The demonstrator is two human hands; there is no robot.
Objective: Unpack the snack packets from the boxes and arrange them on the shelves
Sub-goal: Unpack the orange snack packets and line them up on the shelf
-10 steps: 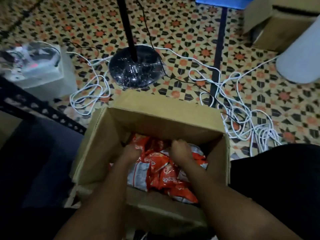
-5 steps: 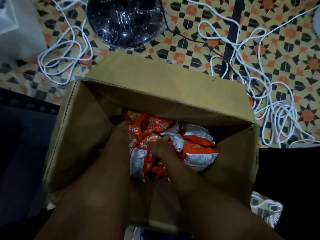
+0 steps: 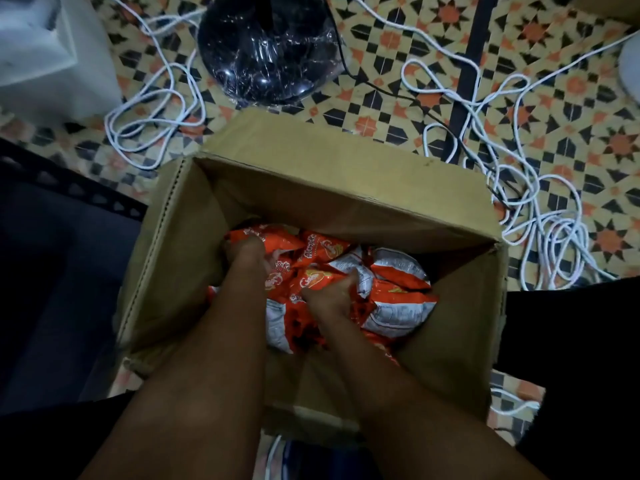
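Patterned floor tiles (image 3: 540,109) in orange, black and cream lie under everything. Nearest the camera, two bare arms reach down into an open brown cardboard box (image 3: 332,181). The left hand (image 3: 247,252) sits at the far left of the pile inside, its fingers curled down onto an orange snack packet (image 3: 273,239). The right hand (image 3: 330,296) is in the middle of the pile, fingers bunched tight around another shiny orange and silver packet (image 3: 313,280). More orange and silver snack packets (image 3: 398,296) fill the bottom of the box. They have white curly writing, but it is too blurry to read. Past the box, tangled white cables (image 3: 540,216) loop over the floor. Farther off stands a round black stand base wrapped in clear plastic (image 3: 266,46), and a white box-shaped thing (image 3: 48,53) sits at far left.
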